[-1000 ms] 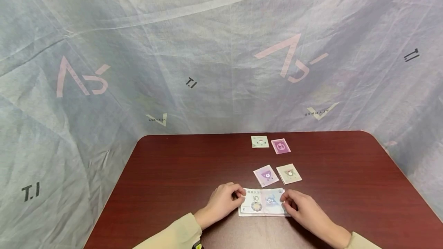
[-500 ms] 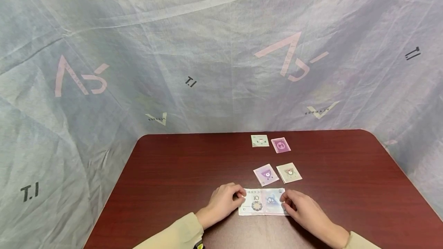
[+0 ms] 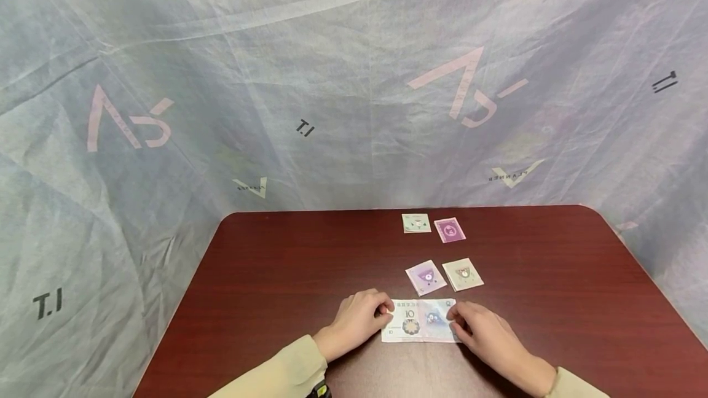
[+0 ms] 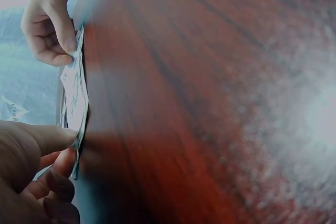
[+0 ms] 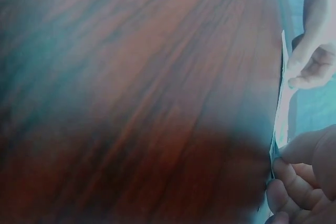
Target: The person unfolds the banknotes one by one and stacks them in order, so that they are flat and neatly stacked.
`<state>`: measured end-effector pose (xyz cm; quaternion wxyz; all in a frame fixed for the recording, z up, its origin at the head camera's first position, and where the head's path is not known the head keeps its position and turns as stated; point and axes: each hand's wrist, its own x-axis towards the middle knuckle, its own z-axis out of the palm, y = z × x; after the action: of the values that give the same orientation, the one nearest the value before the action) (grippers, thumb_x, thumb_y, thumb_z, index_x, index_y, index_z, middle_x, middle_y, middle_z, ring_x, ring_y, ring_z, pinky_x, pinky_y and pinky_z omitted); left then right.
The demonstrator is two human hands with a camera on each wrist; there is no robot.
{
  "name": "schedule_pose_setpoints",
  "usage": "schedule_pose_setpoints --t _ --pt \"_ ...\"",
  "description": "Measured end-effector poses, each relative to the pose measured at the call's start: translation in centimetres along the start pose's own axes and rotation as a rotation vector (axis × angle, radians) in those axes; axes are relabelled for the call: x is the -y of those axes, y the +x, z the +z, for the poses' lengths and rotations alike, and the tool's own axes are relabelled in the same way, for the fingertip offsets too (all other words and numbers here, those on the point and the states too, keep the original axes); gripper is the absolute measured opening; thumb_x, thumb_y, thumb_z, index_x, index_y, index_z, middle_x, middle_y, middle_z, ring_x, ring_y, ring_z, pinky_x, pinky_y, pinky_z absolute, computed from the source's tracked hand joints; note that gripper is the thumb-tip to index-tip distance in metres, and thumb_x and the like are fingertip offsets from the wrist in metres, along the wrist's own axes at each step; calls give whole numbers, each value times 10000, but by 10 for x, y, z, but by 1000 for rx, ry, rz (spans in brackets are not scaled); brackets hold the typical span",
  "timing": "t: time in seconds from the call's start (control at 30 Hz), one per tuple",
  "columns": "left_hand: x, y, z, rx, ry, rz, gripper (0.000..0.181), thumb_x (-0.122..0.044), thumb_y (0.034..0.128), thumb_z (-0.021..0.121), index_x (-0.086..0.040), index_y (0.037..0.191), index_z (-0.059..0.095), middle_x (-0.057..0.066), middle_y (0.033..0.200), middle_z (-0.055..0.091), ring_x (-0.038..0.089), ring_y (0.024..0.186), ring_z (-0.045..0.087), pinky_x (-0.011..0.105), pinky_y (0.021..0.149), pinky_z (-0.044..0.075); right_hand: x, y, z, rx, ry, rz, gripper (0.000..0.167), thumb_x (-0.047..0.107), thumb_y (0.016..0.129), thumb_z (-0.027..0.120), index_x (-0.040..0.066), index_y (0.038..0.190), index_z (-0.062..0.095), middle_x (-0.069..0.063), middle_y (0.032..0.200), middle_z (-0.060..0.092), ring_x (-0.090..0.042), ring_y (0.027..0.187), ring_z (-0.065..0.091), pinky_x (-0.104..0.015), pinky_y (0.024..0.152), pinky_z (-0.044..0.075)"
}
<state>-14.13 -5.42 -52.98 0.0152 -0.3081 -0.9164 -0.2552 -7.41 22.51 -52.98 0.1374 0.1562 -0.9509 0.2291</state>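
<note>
The background is filled by a pale grey hanging sheet [image 3: 354, 85], before which a dark red-brown table [image 3: 276, 275] is seen. Two forearms, covered by cream sleeves [image 3: 282, 367], are angled inward from the lower edge of the head view. The left hand [image 3: 358, 319] and the right hand [image 3: 491, 331] are placed low at the tabletop, facing each other, with knuckles bent; at each, the fingers are clamped with the thumb on one end of a printed note [image 3: 415, 331]. From the head, mostly the backs of the hands are shown; by the left wrist camera, the paper is seen nearly edge-on, with layered edges. The note is positioned between the hands, its pale face marked with a "10", a dark rosette and a blue figure. Beyond it are laid smaller folded notes: purple [image 3: 426, 279] and olive [image 3: 463, 274] nearby, green [image 3: 416, 223] and magenta [image 3: 450, 231] farther off.
</note>
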Motion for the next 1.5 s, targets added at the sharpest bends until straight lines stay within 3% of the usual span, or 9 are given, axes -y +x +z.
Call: schedule_pose_setpoints --t 0.33,0.5,0.87,1.3,1.5 --pt "0 -2 0 9 33 -16 106 -228 865 820 -258 941 754 -130 937 610 22 726 553 258 588 437 0 1 -1 -6 -23 -27 281 55 776 851 238 890 671 227 755 481 43 707 444 -229 555 402" --pt "0 -3 -1 16 30 -11 121 -217 859 822 -249 956 757 -137 960 642 23 768 593 266 608 462 -2 1 1 -55 -43 -80 316 68 726 892 227 894 677 240 743 445 41 708 421 -212 548 374" --pt "1 -2 -1 20 62 27 144 -237 860 826 -225 985 754 -117 979 667 70 788 649 285 619 494 -10 1 -1 -78 -58 -178 344 92 716 921 206 951 697 213 772 441 20 736 415 -225 581 369" --pt "3 -6 0 20 22 41 160 -260 881 827 -219 1018 756 -113 1006 671 58 824 646 279 653 508 -16 0 0 -111 -48 -247 344 104 702 920 195 949 699 212 783 431 5 750 422 -239 600 363" --pt "5 -6 -1 30 18 56 220 -307 857 860 -216 1026 754 -113 1012 668 43 830 635 277 678 518 -19 10 -4 -64 -18 -271 312 92 721 905 197 930 698 203 759 459 -26 745 461 -260 607 395"
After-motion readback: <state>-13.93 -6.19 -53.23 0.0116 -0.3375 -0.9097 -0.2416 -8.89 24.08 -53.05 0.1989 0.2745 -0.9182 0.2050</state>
